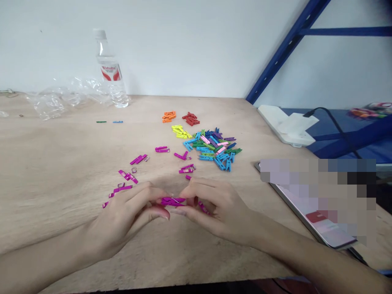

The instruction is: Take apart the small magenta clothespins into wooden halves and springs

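My left hand [128, 216] and my right hand [217, 208] meet above the plywood table [61, 171], with the fingertips of both pinching a small magenta wooden clothespin [173, 201] that has a metal spring. Just past my right fingers lies another magenta piece [203, 207]. Loose magenta clothespin halves [162, 149] are scattered ahead of my hands, and a few small metal springs [134, 170] lie among them. Farther back is a mixed heap of blue, green, purple and pink clothespins [211, 148], with small yellow [180, 131], orange [169, 116] and red [191, 119] groups behind it.
A plastic water bottle [110, 69] and crumpled clear plastic wrap [55, 100] stand at the table's back edge. To the right are a pixelated tablet [315, 204], a white device [286, 126] with a black cable [333, 122], and a blue metal shelf frame [288, 49].
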The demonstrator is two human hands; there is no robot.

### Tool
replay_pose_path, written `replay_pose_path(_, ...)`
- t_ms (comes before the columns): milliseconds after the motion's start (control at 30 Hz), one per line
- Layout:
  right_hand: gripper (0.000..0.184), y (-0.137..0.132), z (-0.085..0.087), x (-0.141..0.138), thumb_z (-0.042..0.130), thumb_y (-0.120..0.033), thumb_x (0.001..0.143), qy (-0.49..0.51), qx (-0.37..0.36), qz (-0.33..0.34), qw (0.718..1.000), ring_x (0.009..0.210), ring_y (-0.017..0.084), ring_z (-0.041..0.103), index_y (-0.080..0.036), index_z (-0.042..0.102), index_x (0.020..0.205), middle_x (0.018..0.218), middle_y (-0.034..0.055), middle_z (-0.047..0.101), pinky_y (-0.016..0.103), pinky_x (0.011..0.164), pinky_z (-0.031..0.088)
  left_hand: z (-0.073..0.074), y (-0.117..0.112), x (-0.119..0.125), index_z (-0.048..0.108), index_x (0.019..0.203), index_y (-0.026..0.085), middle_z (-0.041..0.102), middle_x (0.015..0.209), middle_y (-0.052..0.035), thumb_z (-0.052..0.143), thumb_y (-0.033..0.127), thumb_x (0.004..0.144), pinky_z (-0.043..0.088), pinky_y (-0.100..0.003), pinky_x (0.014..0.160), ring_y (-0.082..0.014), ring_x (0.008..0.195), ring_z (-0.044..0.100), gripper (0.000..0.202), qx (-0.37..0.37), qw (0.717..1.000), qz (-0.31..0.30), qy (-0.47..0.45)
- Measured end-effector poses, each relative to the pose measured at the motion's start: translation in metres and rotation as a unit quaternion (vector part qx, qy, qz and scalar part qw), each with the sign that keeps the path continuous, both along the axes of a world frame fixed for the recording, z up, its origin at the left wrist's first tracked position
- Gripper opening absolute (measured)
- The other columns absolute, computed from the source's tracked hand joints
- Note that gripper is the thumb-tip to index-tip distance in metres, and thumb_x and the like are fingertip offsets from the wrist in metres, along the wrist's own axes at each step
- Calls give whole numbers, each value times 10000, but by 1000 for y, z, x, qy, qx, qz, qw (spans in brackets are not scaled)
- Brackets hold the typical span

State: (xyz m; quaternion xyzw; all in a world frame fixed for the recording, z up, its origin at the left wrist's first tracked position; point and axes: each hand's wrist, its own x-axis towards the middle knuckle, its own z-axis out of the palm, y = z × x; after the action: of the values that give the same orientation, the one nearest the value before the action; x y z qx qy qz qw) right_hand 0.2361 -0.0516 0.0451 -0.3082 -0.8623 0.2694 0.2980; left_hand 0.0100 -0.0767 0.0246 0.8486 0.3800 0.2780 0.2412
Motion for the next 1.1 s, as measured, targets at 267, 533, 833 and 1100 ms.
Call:
replay_pose_path(267,208,0,5,0,557,-287,887,-9,-85,41,995,489,46,405,-154,559,728,563,-65,456,186,485,317,8,-4,3,542,1017,229,636,898,-12,471,266,929,460,-245,617,-148,793,619,119,-27,999,24,8)
replay_pose_path(533,247,-1,1,-2,506,-329,917,-50,-91,50,993,517,64,399,-159,539,740,588,-57,465,214,498,303,14,-2,10,570,860,205,558,705,33,476,334,917,376,-223,521,-103,591,497,170,-156,987,43,-7)
replay_pose_path(833,248,-3,5,-3,488,-326,925,-79,-108,60,989,579,86,429,-166,541,743,627,-35,498,218,520,319,14,-2,8,504,829,195,511,714,21,460,329,919,371,-241,552,-121,632,470,168,-253,967,17,-36)
replay_pose_path(1100,250,2,7,-2,520,-400,898,-98,-126,40,986,584,80,482,-170,617,897,694,-27,588,216,560,358,8,-1,6,541,875,197,576,805,1,414,332,948,416,-255,637,-133,715,528,200,-138,990,7,22)
